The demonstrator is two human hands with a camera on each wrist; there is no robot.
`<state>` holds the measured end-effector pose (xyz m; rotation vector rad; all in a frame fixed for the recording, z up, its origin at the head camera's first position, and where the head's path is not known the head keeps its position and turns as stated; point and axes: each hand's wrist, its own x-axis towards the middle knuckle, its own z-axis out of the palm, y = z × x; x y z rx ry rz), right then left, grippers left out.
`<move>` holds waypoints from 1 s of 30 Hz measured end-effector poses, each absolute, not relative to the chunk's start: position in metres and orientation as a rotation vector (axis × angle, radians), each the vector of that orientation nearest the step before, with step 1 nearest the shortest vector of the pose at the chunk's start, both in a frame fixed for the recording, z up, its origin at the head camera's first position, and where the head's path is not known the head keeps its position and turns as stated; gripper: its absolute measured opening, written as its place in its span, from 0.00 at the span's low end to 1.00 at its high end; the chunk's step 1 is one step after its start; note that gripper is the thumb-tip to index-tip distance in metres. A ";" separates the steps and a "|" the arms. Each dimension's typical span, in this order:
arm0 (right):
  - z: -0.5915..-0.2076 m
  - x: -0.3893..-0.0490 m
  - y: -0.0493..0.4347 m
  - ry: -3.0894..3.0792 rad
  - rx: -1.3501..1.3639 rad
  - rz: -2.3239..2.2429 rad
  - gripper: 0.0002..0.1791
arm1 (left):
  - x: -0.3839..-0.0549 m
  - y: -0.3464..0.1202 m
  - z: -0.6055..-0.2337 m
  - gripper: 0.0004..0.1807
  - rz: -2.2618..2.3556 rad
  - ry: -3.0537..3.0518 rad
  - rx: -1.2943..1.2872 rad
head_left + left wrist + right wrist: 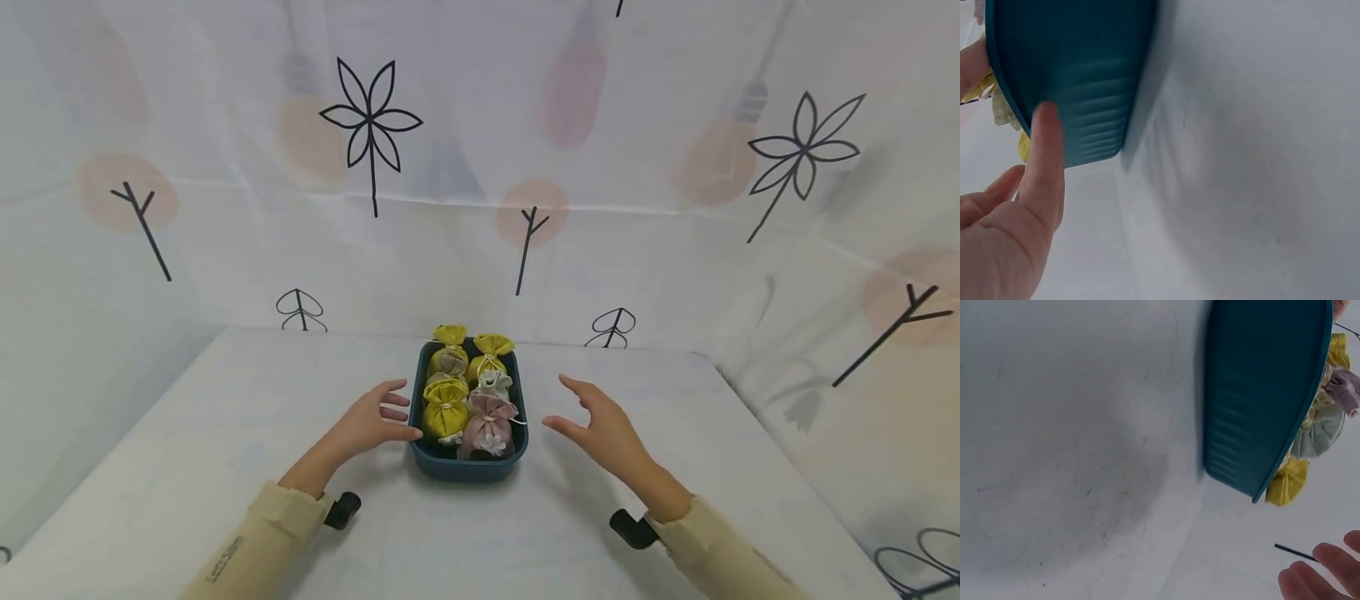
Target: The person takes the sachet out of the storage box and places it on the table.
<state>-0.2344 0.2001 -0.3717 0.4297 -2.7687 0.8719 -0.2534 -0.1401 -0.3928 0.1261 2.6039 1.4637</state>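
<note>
A dark teal plastic basket [468, 472] stands on the white table, filled with several small drawstring pouches. Yellow pouches [446, 410] sit at its left and back, a pink pouch [489, 427] at the front right, and a pale green pouch [494, 382] behind the pink one. My left hand [372, 421] is beside the basket's left wall, fingers spread and fingertips right at the rim. On the other side, my right hand [602, 429] hovers apart from the basket, its thumb and fingers parted around nothing. Ribbed side walls [1094, 119] show in the left wrist view.
The white table [300, 375] reaches back to a hanging white cloth [450, 250] printed with flowers and twigs. Black straps with a small camera [633, 529] are on both wrists, below beige sleeves [720, 546].
</note>
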 end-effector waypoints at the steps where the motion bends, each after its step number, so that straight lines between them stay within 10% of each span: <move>1: -0.371 -0.235 0.199 -2.763 0.442 0.896 0.44 | -0.254 -0.140 -0.393 0.48 1.479 2.586 0.119; 30: -0.352 -0.271 0.159 -2.829 0.612 1.617 0.29 | -0.256 -0.141 -0.403 0.41 1.711 2.334 0.013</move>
